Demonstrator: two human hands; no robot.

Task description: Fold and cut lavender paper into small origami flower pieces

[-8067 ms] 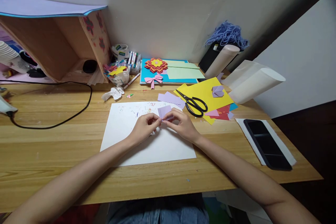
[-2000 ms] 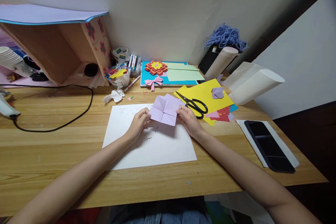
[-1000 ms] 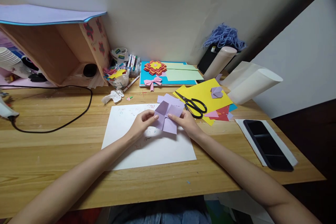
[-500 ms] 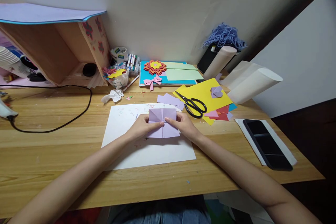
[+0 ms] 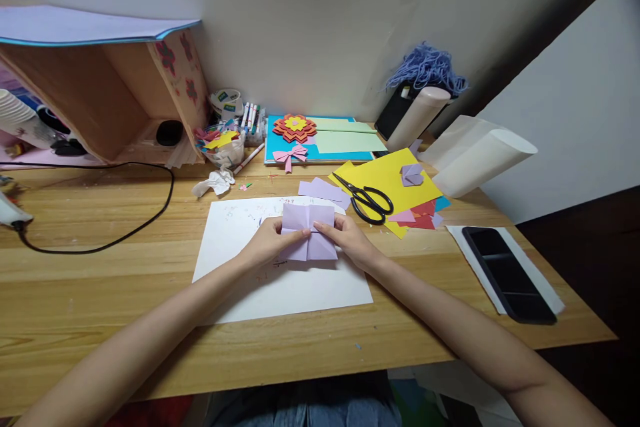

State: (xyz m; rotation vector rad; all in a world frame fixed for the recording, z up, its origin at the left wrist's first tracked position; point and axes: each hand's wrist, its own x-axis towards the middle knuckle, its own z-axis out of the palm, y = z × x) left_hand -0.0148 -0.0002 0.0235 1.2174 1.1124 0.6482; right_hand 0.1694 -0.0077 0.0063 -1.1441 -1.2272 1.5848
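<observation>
A creased light purple paper (image 5: 308, 217) is held above a white sheet (image 5: 240, 300), its creases crossing near the middle. My left hand (image 5: 267, 240) grips its left side, with the thumb on the front by the centre. From the right, my right hand (image 5: 350, 237) grips it, thumb also near the centre and fingers partly hidden behind. Just beyond lie flat purple paper pieces (image 5: 325, 191). Black-handled scissors (image 5: 365, 197) rest partly on yellow paper (image 5: 395, 173), which also bears a small folded purple piece (image 5: 412, 175).
A phone (image 5: 507, 273) lies at the right on white paper. Behind are a blue sheet with a layered paper flower (image 5: 295, 131), a scrap-filled cup (image 5: 227, 147) and a crumpled tissue (image 5: 215, 182). A black cable (image 5: 100, 250) curves across the left.
The purple paper has shifted slightly and its lower part looks narrower and more even. Both hands keep their grip, with the thumbs nearly in the same place.
</observation>
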